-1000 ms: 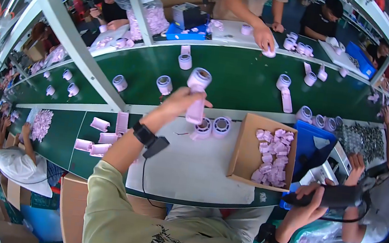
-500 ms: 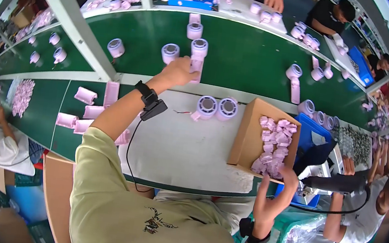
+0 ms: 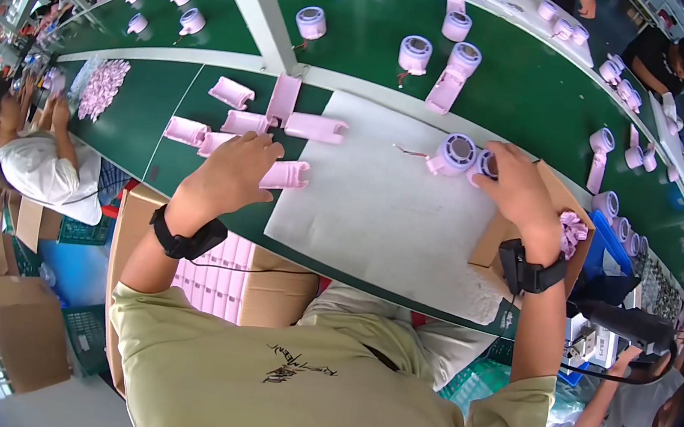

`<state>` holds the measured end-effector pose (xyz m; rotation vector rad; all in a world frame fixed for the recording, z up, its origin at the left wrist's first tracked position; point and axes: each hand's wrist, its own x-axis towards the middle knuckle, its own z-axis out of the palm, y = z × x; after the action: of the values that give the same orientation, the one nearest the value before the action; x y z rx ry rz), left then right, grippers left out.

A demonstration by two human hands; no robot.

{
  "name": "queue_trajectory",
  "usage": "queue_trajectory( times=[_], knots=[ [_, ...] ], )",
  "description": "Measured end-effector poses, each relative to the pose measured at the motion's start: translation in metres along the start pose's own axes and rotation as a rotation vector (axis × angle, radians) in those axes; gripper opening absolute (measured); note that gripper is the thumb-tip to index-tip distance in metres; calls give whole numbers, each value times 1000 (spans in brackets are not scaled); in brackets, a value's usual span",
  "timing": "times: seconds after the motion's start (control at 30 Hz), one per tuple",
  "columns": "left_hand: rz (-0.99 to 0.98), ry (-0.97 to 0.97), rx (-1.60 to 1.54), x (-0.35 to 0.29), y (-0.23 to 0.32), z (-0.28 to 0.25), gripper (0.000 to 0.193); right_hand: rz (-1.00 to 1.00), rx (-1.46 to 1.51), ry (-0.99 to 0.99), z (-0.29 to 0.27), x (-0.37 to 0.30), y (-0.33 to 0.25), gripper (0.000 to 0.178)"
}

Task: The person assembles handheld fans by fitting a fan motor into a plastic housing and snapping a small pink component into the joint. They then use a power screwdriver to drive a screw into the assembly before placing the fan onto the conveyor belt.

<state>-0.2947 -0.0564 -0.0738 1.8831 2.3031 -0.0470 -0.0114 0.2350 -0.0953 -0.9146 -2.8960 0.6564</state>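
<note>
My left hand (image 3: 227, 171) is over a group of pink half-round shells at the left, fingers apart. Around it lie one shell (image 3: 232, 93), another shell (image 3: 316, 128) and a third shell (image 3: 285, 175); some are partly covered by the hand. My right hand (image 3: 524, 193) has its fingers around a round pink housing (image 3: 486, 167) with a lilac ring, standing on the white work mat (image 3: 377, 209). Beside it stands a second round pink housing (image 3: 454, 155) with a short wire at its left.
An open cardboard box (image 3: 496, 242) with small pink parts is beneath my right forearm. Behind the mat, a green conveyor (image 3: 357, 34) carries several housings. A metal post (image 3: 252, 7) rises at its near edge. A carton of pink shells (image 3: 217, 275) stands below the table. Other people sit nearby.
My left hand has come back from a pink part on the conveyor to the shells. My right hand has moved from the box's near side to the round housing. The view has turned left.
</note>
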Motion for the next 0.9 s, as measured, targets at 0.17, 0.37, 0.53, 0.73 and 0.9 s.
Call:
queue_trajectory(
  times=[0.17, 0.37, 0.53, 0.73, 0.9],
  knots=[
    [40, -5, -218, -3, -6, 29, 45, -32, 45, 38, -14, -41, -36, 48],
    [130, 2, -257, 16, 6, 30, 30, -363, 14, 49, 15, -85, -49, 46],
    [-68, 293, -370, 16, 18, 35, 22, -262, 55, 173, 22, -97, -63, 46],
    [45, 260, -412, 17, 18, 32, 29, 308, -58, -35, 22, -91, -80, 49],
    [78, -352, -1357, 19, 84, 11, 25, -104, 39, 295, 8, -106, -80, 50]
  ],
)
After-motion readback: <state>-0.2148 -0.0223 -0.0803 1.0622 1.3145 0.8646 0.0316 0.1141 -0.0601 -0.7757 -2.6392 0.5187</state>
